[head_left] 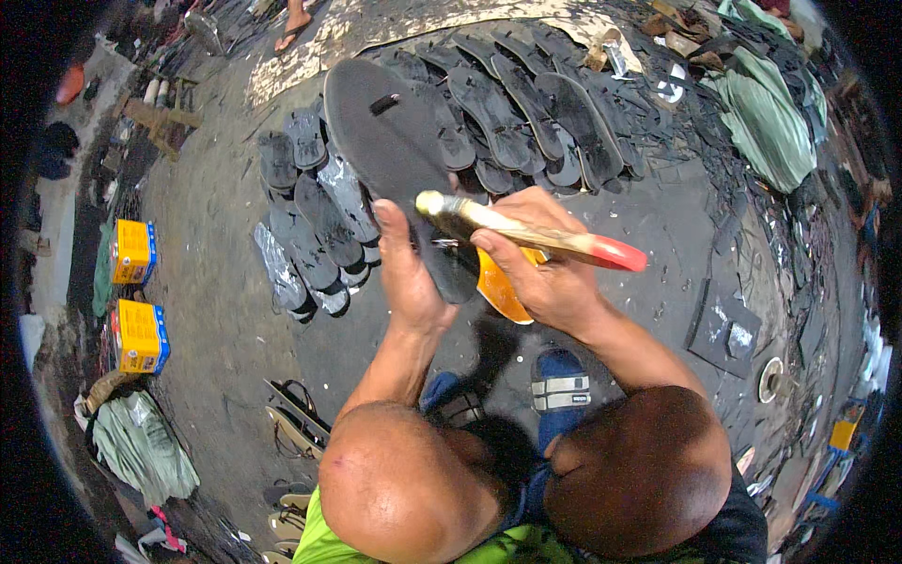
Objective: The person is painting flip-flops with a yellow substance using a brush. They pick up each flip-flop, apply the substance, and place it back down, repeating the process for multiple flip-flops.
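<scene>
My left hand (411, 277) grips a large black shoe sole (385, 122) near its narrower end, with the thumb along its edge. The sole is tilted up in front of me and shows a dark slot near its wide end. In my right hand (554, 268) is a brush (526, 235) with a wooden, red-ended handle. Its pale, rounded tip is over the sole; whether it touches cannot be made out. Just below the right fingers shows a shiny orange-yellow piece (505, 289), partly hidden, its kind unclear; it seems to sit against that hand.
Rows of black soles (489, 113) lie beyond my hands, with a smaller group (319, 216) to the left. Two yellow-and-blue boxes (141, 336) stand at the left. Green sacking (770, 117) and dark scraps lie on the right. Strapped sandals (299, 418) are near my left knee.
</scene>
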`<action>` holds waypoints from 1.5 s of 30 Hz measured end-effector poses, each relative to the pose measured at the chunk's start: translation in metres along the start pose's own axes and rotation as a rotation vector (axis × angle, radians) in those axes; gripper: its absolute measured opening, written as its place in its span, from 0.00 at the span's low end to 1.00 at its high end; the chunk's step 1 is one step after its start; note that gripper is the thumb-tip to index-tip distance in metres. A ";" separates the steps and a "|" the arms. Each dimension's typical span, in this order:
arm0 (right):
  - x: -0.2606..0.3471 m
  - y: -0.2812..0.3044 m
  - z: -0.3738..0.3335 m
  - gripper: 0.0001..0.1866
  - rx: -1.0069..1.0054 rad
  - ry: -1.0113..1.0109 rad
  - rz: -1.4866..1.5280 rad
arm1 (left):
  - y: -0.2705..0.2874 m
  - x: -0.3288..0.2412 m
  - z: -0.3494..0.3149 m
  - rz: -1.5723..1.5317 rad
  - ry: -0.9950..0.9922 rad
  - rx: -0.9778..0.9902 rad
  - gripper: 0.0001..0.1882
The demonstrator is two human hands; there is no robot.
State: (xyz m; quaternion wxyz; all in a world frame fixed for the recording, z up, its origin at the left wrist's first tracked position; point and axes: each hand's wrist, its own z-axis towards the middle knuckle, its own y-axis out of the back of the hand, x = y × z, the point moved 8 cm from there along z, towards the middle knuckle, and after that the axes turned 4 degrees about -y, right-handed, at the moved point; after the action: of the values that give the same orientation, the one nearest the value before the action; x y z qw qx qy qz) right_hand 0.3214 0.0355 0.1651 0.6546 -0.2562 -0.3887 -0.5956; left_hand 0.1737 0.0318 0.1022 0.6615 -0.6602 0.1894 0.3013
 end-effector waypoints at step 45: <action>-0.002 0.004 -0.007 0.09 0.196 -0.008 -0.050 | 0.020 0.040 -0.036 -0.134 0.314 -0.119 0.27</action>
State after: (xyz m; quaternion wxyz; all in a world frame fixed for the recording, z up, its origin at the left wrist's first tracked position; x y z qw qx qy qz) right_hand 0.3269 0.0318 0.1596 0.6599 -0.1838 -0.4540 -0.5698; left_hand 0.1957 0.0009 0.0589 0.6021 -0.7482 0.2279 0.1605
